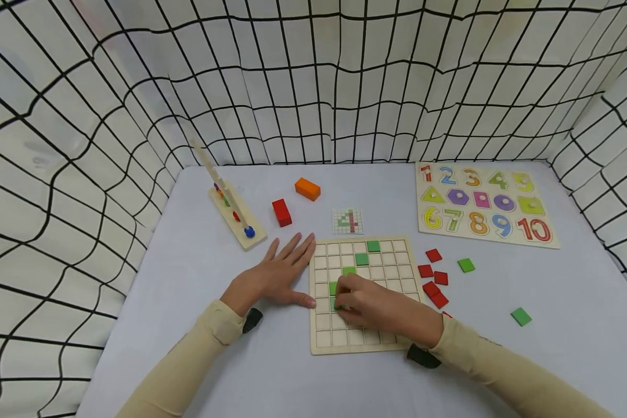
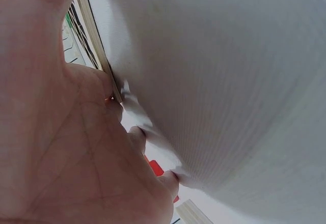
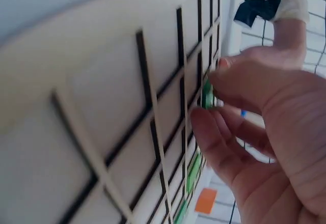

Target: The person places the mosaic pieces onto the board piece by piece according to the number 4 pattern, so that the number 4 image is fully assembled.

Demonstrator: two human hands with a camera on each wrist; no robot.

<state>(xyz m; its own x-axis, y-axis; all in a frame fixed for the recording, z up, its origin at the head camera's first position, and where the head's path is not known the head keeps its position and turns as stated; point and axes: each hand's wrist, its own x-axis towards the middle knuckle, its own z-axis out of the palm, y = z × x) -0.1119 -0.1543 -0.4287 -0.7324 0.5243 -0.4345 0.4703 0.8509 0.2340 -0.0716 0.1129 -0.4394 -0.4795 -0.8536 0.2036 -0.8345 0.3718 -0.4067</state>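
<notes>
A wooden grid board (image 1: 324, 343) lies on the table, with several green square tiles, such as one far tile (image 1: 373, 247), in a diagonal line across its cells. My right hand (image 1: 381, 305) is over the board's left part, thumb and fingers curled in a pinch at a green tile (image 3: 207, 94) in the grid. My left hand (image 1: 279, 276) rests palm down with fingers spread, its thumb and fingertips at the board's left edge. In the left wrist view the left palm (image 2: 86, 147) shows beside that edge.
Beyond the board lies a small pattern card (image 1: 347, 222). Loose red tiles (image 1: 433, 255) and green tiles (image 1: 521, 316) lie to the right, below a number puzzle (image 1: 486, 203). Red (image 1: 281, 212) and orange blocks (image 1: 307, 189) and a wooden stand (image 1: 237, 223) are at the back left. Netting surrounds the table.
</notes>
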